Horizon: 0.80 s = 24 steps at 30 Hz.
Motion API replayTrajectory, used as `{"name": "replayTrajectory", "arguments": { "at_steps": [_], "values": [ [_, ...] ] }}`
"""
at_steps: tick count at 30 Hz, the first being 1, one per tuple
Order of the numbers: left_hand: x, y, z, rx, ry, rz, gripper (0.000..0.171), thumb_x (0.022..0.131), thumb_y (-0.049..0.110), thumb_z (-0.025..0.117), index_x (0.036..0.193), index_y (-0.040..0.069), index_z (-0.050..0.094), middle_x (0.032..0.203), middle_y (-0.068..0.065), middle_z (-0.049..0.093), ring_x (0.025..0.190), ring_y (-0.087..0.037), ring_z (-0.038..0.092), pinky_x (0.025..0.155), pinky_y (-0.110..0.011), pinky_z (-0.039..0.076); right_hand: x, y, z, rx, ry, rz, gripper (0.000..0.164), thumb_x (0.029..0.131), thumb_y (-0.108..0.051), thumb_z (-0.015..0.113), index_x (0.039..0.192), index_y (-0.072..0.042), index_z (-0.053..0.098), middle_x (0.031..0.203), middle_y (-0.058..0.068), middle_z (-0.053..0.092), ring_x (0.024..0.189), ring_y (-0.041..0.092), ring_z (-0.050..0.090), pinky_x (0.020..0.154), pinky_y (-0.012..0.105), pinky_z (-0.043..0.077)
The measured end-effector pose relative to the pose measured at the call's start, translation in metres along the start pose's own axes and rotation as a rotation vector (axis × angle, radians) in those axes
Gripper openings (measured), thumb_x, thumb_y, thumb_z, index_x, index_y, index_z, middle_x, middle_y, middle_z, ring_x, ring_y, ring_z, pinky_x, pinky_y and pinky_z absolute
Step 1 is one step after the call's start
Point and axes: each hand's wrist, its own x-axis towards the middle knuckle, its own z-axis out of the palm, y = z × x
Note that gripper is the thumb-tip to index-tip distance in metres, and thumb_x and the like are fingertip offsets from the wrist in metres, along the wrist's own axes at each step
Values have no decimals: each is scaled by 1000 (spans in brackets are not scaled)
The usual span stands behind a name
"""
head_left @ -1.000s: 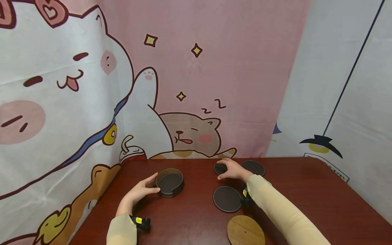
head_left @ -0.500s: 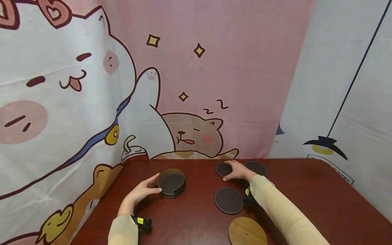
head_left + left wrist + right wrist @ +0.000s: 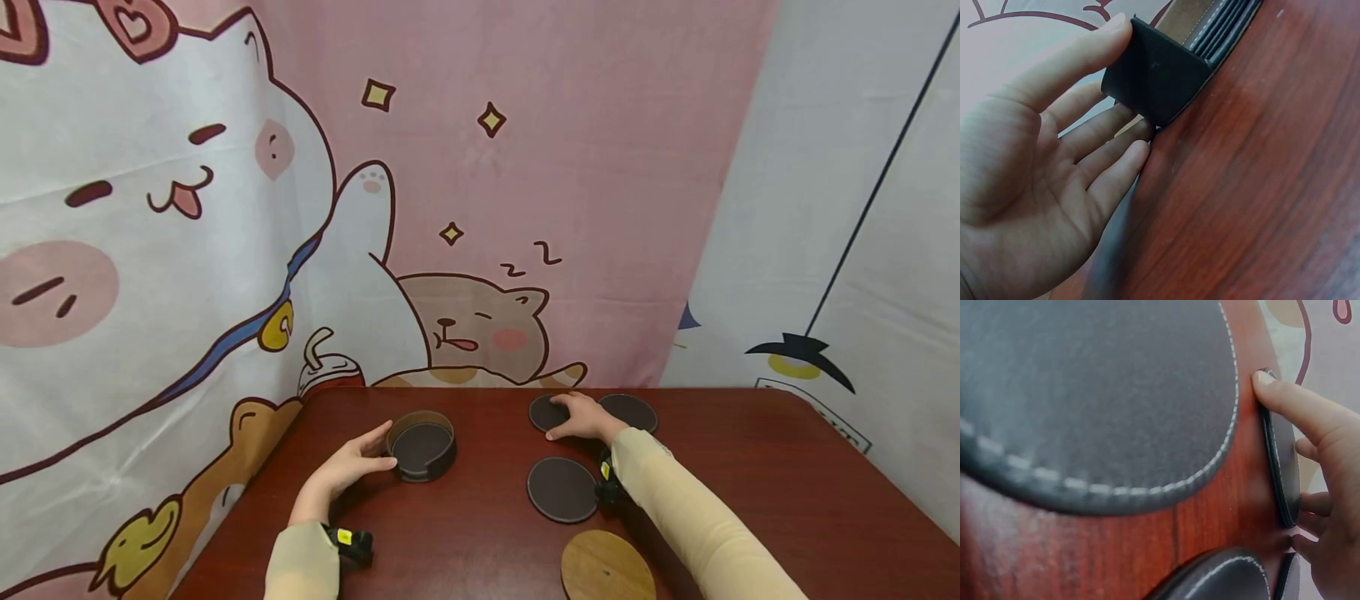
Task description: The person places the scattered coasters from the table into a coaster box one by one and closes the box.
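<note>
A round dark coaster holder (image 3: 444,465) stands left of the table's middle, with a dark coaster on top inside. My left hand (image 3: 348,465) grips its left side; in the left wrist view the thumb presses the top edge of the holder's wall (image 3: 1154,75), the fingers lie lower along it, and several stacked coasters (image 3: 1225,31) show inside. Near the far edge, my right hand (image 3: 588,418) grips a round dark coaster (image 3: 543,414). In the right wrist view the thumb is at one edge of this coaster (image 3: 1284,456), the fingers at the other side.
Another dark coaster (image 3: 630,410) lies behind the right wrist, and one (image 3: 562,490) nearer. A wooden disc (image 3: 607,567) is at the front. The right wrist view shows a further coaster (image 3: 1229,584). A cartoon-printed cloth (image 3: 600,167) hangs behind the red-brown table (image 3: 480,533).
My right hand has shifted slightly right over the far coaster, so more of the coaster shows. The left hand stays at the holder. The head view has shifted slightly.
</note>
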Motion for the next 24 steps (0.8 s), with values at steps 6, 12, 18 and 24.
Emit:
{"name": "replayTrajectory", "arguments": {
  "at_steps": [6,12,18,24],
  "values": [
    [1,1,-1,13,-4,9,81,87,20,73,154,8,27,153,-21,32,138,-40,31,110,-56,24,0,0,2,-23,31,-24,77,72,-44,81,132,-2,58,130,21,57,130,48,37,101,61,34],
    [2,0,0,20,-12,1,82,87,21,74,154,9,27,154,-20,30,138,-39,31,110,-55,24,-2,5,5,-47,58,-37,73,70,-48,81,128,-7,62,126,17,60,126,45,43,99,59,37],
    [0,3,1,19,-7,4,81,87,20,73,154,9,27,154,-20,30,138,-40,32,109,-56,25,-5,5,3,8,82,-90,73,69,-50,81,127,-11,63,130,16,57,123,39,48,96,54,41],
    [-2,4,0,4,-4,10,80,88,18,73,153,8,28,154,-21,29,138,-40,31,110,-55,25,-11,-6,-8,69,109,-133,70,70,-50,81,128,-13,64,138,23,48,124,41,46,97,55,41]
  ]
}}
